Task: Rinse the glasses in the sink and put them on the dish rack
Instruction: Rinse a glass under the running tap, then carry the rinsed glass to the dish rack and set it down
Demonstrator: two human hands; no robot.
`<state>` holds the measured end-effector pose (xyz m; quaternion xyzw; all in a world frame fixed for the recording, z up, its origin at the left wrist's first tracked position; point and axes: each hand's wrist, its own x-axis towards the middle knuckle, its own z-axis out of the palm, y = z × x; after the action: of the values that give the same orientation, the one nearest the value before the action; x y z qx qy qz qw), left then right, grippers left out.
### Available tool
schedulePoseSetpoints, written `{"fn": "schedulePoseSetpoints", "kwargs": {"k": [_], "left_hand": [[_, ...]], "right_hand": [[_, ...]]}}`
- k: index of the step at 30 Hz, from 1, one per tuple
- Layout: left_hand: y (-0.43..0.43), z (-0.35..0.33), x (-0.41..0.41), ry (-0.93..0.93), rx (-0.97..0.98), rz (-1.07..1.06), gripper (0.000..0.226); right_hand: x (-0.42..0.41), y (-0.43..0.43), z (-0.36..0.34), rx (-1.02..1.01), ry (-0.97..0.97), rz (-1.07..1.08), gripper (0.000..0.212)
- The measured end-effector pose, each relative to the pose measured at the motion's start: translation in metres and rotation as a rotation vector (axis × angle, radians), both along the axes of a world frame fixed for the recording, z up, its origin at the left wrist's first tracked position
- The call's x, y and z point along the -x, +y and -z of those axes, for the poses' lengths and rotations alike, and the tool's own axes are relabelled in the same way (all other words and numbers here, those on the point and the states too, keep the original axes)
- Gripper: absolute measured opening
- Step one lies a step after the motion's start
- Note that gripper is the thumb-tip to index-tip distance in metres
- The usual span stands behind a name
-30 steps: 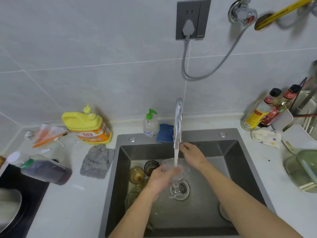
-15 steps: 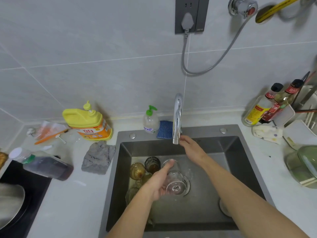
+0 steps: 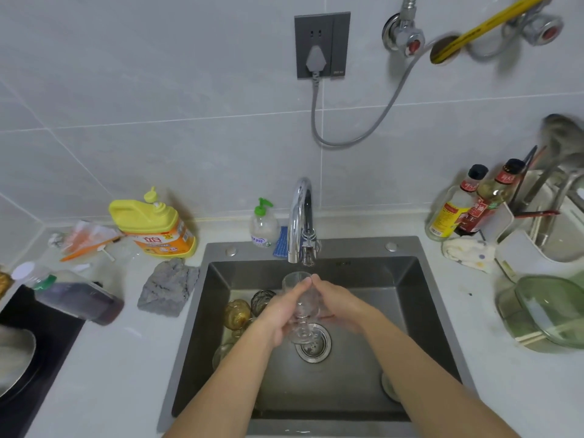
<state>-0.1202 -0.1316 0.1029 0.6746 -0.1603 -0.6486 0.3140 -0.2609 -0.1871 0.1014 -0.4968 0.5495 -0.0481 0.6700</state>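
Glass (image 3: 295, 281) clasped between curled left hand (image 3: 281, 314) and right hand (image 3: 339, 303), rim just under tap (image 3: 300, 216): grip firmly, turn slowly, steer clear of amber glasses (image 3: 237, 312) left of left hand.

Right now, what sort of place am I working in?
Most likely a home kitchen: a steel sink with a tap, dish soap and sauce bottles along the tiled wall, and a dish rack at the right. The left hand and right hand hold a glass.
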Motion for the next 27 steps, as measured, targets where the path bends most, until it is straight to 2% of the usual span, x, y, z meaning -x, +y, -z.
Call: {"fn": "schedulePoseSetpoints", "kwargs": {"k": [3, 4, 6, 7, 10, 13, 17, 22, 24, 27], "left_hand": [[-0.001, -0.012, 0.011, -0.052, 0.074, -0.059, 0.087], [0.001, -0.014, 0.014, -0.068, 0.108, -0.068, 0.089], [0.004, -0.017, 0.015, -0.081, 0.175, -0.062, 0.108], [0.005, -0.017, 0.015, -0.084, 0.214, -0.039, 0.112], [0.007, -0.019, 0.017, -0.093, 0.264, 0.024, 0.099], [0.008, -0.021, 0.017, -0.109, 0.291, 0.122, 0.102], [0.019, -0.026, 0.012, -0.098, 0.389, 0.31, 0.081], [0.042, -0.034, 0.02, -0.106, 0.528, 0.492, 0.08], [0.053, -0.041, 0.028, -0.104, 0.557, 0.552, 0.081], [0.07, -0.049, 0.048, -0.051, 0.566, 0.639, 0.081]], "right_hand": [[0.009, 0.01, 0.003, -0.112, -0.132, 0.151, 0.047], [0.012, 0.015, 0.001, -0.104, -0.143, 0.171, 0.04], [0.019, 0.025, -0.003, -0.087, -0.165, 0.247, 0.032], [0.021, 0.031, -0.006, -0.073, -0.184, 0.291, 0.031], [0.026, 0.051, -0.022, -0.012, -0.21, 0.394, 0.033], [0.023, 0.07, -0.031, 0.055, -0.2, 0.508, 0.032], [0.014, 0.096, -0.021, 0.163, -0.206, 0.612, 0.063], [0.006, 0.138, -0.037, 0.247, -0.215, 0.751, 0.081], [0.009, 0.16, -0.055, 0.269, -0.194, 0.793, 0.077], [0.024, 0.193, -0.079, 0.308, -0.176, 0.879, 0.052]]}}
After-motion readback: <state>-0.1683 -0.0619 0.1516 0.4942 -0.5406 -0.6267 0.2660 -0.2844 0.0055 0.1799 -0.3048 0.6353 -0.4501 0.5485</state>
